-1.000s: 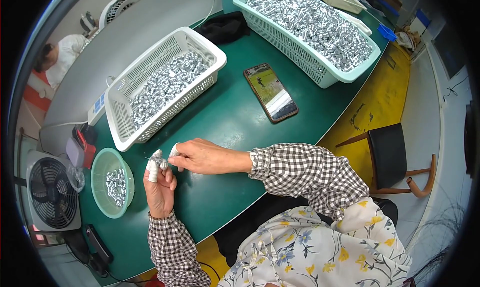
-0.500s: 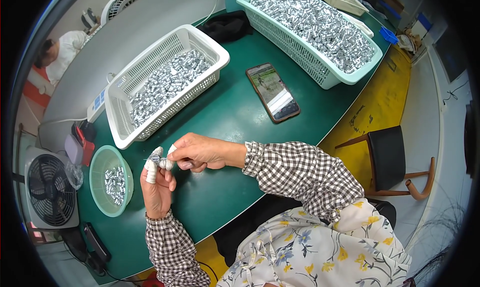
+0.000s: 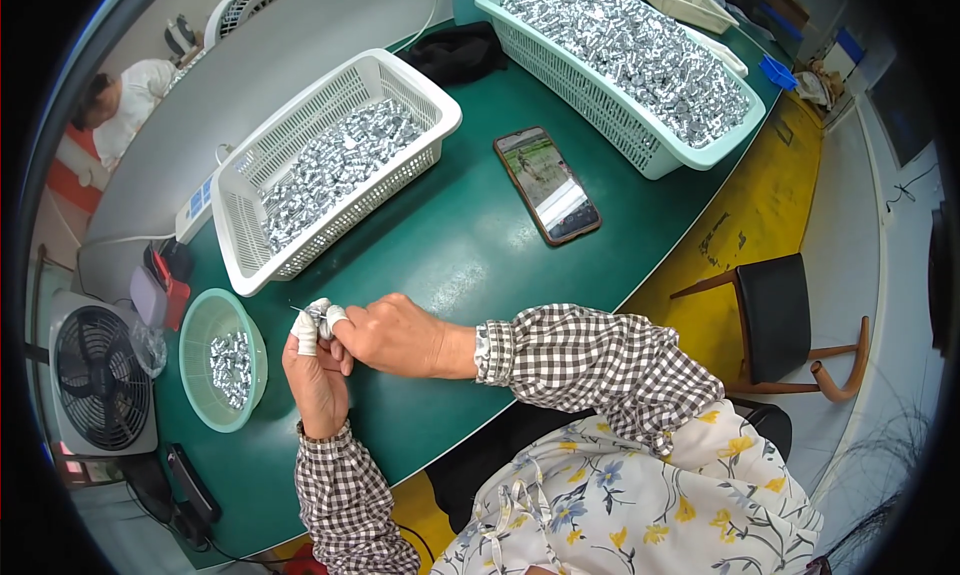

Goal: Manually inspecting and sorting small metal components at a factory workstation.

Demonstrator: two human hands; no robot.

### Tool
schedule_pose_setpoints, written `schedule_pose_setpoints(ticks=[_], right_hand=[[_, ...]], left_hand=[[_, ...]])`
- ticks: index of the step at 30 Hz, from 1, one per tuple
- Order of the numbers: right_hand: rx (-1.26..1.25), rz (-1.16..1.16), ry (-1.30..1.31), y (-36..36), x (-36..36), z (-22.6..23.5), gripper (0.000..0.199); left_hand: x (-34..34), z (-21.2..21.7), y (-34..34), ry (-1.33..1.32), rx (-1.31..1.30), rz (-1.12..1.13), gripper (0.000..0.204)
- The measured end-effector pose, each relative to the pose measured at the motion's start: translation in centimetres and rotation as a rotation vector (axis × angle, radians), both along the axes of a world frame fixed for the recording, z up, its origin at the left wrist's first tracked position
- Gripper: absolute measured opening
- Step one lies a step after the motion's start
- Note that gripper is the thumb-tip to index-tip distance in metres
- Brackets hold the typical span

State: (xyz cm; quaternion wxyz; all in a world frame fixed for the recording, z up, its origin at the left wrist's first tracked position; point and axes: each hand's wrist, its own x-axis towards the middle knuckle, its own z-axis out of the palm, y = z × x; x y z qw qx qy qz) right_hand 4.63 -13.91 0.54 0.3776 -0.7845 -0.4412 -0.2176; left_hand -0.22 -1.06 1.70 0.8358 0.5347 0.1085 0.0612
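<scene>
Both hands meet over the green bench, just right of the round green bowl. Left hand is upright, its taped fingertips pinched on a small silver part; right hand closes on the same part from the side, fingers narrow. A thin point seems to stick out to the left; too small to be sure.

Judgement: the piece is tiny, so a firm pinch and wrists resting on the bench, close to the bowl, would help the work.

White basket, above the hands, is partly filled with silver parts. Long mint basket, top right, is heaped with them. Dark phone lies between the baskets, screen lit. No readable labels. A small white panel with blue buttons sits left of the white basket.
</scene>
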Motion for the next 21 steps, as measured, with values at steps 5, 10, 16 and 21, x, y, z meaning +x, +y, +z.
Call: schedule_pose_setpoints(ticks=[5, 10, 16, 21], right_hand=[[0.046, 0.018, 0.153, 0.8, -0.2, 0.5, 0.013], [0.526, 0.597, 1.597, 0.7, 1.1, 1.8, 0.015], [0.505, 0.557, 1.363, 0.8, 0.9, 1.5, 0.016], [0.106, 0.109, 0.215, 1.0, -0.4, 0.7, 0.016]], left_hand=[[-0.2, 0.0, 0.0, -0.025, -0.037, 0.013, 0.029], [-0.3, 0.2, 0.2, -0.062, -0.031, 0.03, 0.03], [-0.3, 0.9, -0.1, -0.005, -0.087, 0.041, 0.031], [-0.2, 0.2, 0.7, -0.045, -0.031, 0.016, 0.031]])
